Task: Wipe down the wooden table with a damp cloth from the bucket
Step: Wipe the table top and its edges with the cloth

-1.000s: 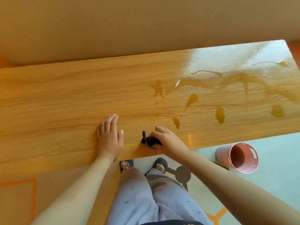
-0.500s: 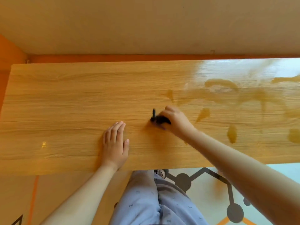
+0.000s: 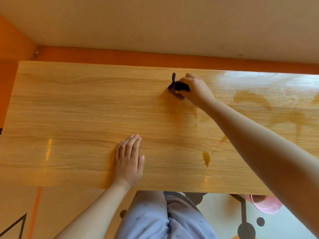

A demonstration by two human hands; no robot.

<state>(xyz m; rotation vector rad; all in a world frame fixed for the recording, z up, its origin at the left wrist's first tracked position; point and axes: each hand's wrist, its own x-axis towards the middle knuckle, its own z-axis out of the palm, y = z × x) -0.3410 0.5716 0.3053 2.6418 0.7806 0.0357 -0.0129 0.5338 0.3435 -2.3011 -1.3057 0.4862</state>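
Note:
The wooden table fills the middle of the head view. My right hand reaches to the table's far side and is shut on a small dark cloth, pressed against the wood. A damp streak trails from the cloth back toward me. My left hand lies flat on the table near the front edge, fingers together, holding nothing. Wet patches and puddles shine on the right part of the table. The pink bucket stands on the floor at the lower right, mostly hidden by my right arm.
A wall with an orange skirting strip runs just behind the table's far edge. My legs in pale trousers stand at the front edge. The floor mat has dark dot-and-line marks and orange lines.
My right hand has pushed the cloth from the front edge away to the far side of the table, leaving a damp streak. My left hand has stayed flat. The camera has tilted up.

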